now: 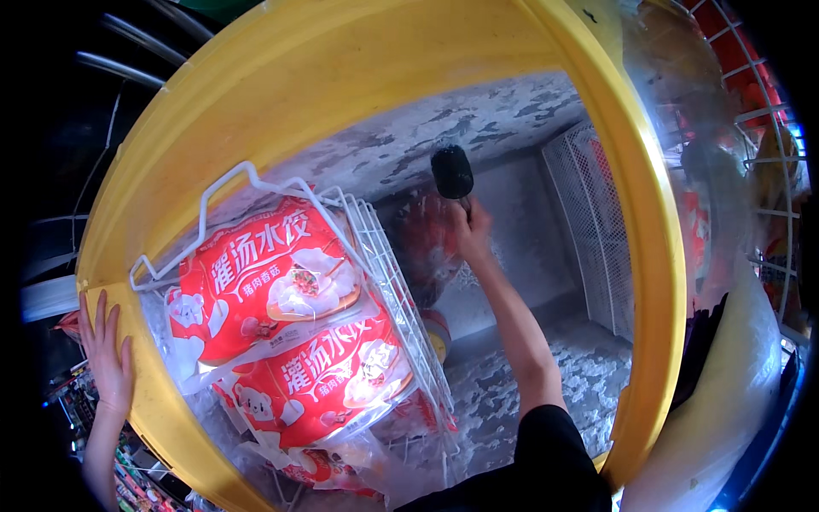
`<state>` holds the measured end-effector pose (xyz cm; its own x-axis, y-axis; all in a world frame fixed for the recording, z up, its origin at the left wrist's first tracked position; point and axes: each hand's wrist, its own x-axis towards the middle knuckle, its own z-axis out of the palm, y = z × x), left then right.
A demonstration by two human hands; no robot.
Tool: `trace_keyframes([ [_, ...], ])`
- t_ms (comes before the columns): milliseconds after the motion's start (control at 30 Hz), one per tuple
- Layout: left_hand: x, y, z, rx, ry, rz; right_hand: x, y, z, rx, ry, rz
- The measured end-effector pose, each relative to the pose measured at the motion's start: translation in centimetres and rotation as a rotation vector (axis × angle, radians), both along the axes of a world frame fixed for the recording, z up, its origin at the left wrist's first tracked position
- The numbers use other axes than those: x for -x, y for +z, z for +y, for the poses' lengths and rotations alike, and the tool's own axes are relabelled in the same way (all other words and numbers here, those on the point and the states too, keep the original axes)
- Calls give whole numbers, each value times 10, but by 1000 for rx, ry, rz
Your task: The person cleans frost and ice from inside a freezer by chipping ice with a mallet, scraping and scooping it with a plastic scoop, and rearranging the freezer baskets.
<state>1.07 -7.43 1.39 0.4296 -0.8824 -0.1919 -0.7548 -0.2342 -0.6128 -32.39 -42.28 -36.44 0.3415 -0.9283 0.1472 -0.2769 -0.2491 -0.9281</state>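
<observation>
My right hand (472, 227) reaches down inside a chest freezer with a yellow rim (659, 256) and is closed around the handle of a black-headed tool (452, 171), perhaps a brush or mallet. The tool's head is against or close to the frosted inner wall (384, 150), where patches of frost show. My left hand (109, 358) rests with spread fingers on the outer left part of the yellow rim. Between my hands, red bags of frozen dumplings (269, 281) are stacked in a white wire basket (224, 182).
A white mesh panel (592, 230) stands at the freezer's right end. A red plastic-wrapped item (425, 237) lies below my right hand. More frost covers the near wall (544, 384). Clear plastic (723, 358) and a wire rack (771, 160) are outside at the right.
</observation>
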Motion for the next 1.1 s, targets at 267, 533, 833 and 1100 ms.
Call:
trace_keyframes([
  [267,3,5,0,71,3,80,71,6,55,77,57,525],
  [533,5,5,5,104,-7,105,-33,29,6,844,1261,976],
  [833,0,4,3,45,-19,51,-30,-39,31,838,866,1088],
  [1100,0,0,-4,-8,-38,32,-19,-72,19,1045,417,753],
])
